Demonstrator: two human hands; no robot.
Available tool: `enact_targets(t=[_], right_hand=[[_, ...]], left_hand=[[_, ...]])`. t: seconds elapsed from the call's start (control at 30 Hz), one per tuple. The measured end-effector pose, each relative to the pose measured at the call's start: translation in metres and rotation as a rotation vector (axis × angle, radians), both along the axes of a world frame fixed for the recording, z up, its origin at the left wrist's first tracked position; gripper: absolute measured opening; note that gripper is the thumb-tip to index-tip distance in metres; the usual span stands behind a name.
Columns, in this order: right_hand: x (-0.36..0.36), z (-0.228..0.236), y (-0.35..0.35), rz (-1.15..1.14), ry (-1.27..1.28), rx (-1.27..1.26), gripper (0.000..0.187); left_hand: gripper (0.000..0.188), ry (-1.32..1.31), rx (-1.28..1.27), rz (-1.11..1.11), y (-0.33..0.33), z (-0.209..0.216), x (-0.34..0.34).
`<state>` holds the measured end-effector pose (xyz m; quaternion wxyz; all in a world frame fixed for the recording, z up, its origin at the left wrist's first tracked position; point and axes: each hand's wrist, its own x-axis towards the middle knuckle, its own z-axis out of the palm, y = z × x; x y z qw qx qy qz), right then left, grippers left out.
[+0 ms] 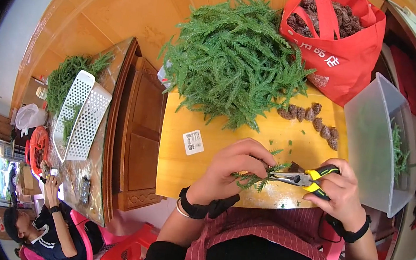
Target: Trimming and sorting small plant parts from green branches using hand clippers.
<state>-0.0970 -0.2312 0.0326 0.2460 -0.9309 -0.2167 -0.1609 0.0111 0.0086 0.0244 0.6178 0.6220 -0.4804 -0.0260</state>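
Green needles are sticking out from one sprig (251, 180), which sits over the near part of the yellow table (172, 173); the clock here is centring on it, twelve pointing away from the wearer. At nine, the left hand (229, 170) is pinching it narrowly. At three, the right hand (340, 191) is wrapping around one pair of pliers (294, 179), whose tips are meeting the sprig; whether they are biting cannot be told. The near edge is running close by at six; the widest open surface is stretching toward nine, around one white label (193, 142). Roughly nine pine cones (325, 131) are lying at one, beneath one red bag (330, 57). One green pile (238, 62) is crowding eleven to twelve; one translucent bin (370, 147) is standing between two and three. One co-worker (58, 231) is sitting at eight.
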Motion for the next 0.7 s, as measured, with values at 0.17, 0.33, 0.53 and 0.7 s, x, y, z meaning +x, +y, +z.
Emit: enact_targets(t=[0.17, 0.33, 0.53, 0.7], right_hand=[[0.000, -0.001, 0.000, 0.004, -0.012, -0.013, 0.034], [-0.002, -0.004, -0.002, 0.004, -0.010, -0.026, 0.034], [-0.001, -0.008, 0.002, -0.018, 0.061, 0.038, 0.033], [-0.001, -0.007, 0.006, -0.020, 0.212, 0.391, 0.037]], left_hand=[[0.026, 0.129, 0.008, -0.010, 0.000, 0.002, -0.003], [0.023, 0.201, -0.010, 0.009, -0.003, 0.000, -0.004], [0.020, 0.287, -0.005, 0.043, -0.003, -0.006, -0.005], [0.026, 0.319, -0.046, 0.128, -0.007, -0.008, -0.005]])
